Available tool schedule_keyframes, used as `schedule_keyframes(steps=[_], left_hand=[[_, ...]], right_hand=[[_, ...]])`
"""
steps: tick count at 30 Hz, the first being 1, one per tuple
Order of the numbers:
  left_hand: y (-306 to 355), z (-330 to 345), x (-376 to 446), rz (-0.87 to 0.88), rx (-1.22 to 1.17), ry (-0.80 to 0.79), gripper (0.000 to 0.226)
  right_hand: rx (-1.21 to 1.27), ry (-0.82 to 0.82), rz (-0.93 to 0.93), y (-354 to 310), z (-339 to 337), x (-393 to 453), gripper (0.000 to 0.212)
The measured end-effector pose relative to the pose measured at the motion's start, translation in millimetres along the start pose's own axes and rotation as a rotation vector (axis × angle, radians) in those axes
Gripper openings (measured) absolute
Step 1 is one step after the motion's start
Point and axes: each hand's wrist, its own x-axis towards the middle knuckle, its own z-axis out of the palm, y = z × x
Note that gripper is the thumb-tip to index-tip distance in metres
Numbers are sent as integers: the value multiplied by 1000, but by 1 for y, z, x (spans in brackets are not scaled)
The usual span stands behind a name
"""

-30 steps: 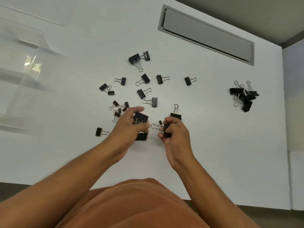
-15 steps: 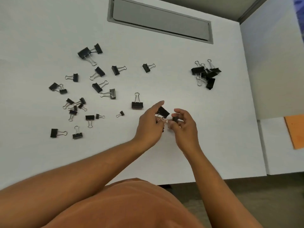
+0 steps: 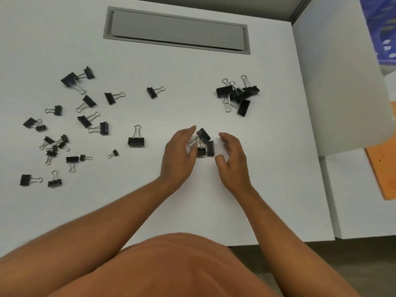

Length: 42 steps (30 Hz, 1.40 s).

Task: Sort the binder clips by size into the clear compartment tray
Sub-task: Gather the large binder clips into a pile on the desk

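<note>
Bright, even light (edges warped)

orange sheet (image 3: pixel 383 174) cut by right edge, left hand (image 3: pixel 179 155) hiding clip handles

Black binder clips with silver wire handles lay scattered over the left of the white tabletop (image 3: pixel 192 211). A heap of larger clips (image 3: pixel 237 94) sat far right. Three clips (image 3: pixel 205 142) lay clustered together at centre; one medium clip (image 3: pixel 136 140) stood apart.
</note>
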Motion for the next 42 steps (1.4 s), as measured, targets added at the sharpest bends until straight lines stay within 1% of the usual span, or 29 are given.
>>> schedule_keyframes(steps=[2,4,6,7,9,11,14,17,21,24,27,29,32,35,38,40,42], left_hand=[[-5,-10,-6,41,98,75,47],[-11,-27,-11,39,329,219,45],[-21,-48,-12,-107,554,328,47],[-26,-56,-12,-201,612,350,52],[-35,-66,-10,-336,650,347,62],[-39,-68,-7,-379,623,323,60],[-38,-65,-3,-332,458,320,50],[-24,-54,4,-272,303,295,47],[2,-24,18,-119,243,116,49],[4,-4,19,-78,255,18,51],[-1,4,10,-66,218,13,56],[-4,4,2,-32,179,61,52],[-13,3,-16,35,246,163,40],[-25,2,-36,78,392,184,44],[-31,5,-41,115,516,176,49],[-34,7,-37,71,549,183,51],[-39,9,-36,71,602,175,52]], right_hand=[[5,-33,-43,7,-4,1,61],[-1,-63,-96,15,-7,3,60],[-12,-77,-137,21,-6,6,60],[-17,-76,-148,23,-5,7,59],[-34,-62,-167,26,-3,7,58],[-38,-54,-173,27,-2,7,57],[-16,-50,-166,28,-4,8,55],[18,-43,-148,27,-4,8,55],[60,-51,-142,27,-5,8,60],[107,-70,-142,29,-7,9,65],[144,-77,-161,30,-10,11,67],[81,-81,-227,29,-10,15,69],[-56,-119,-358,21,-4,26,76],[-307,-184,-539,12,13,45,80],[-509,-279,-609,12,30,56,72],[-556,-269,-629,16,36,59,64],[-556,-231,-635,20,36,59,58]])
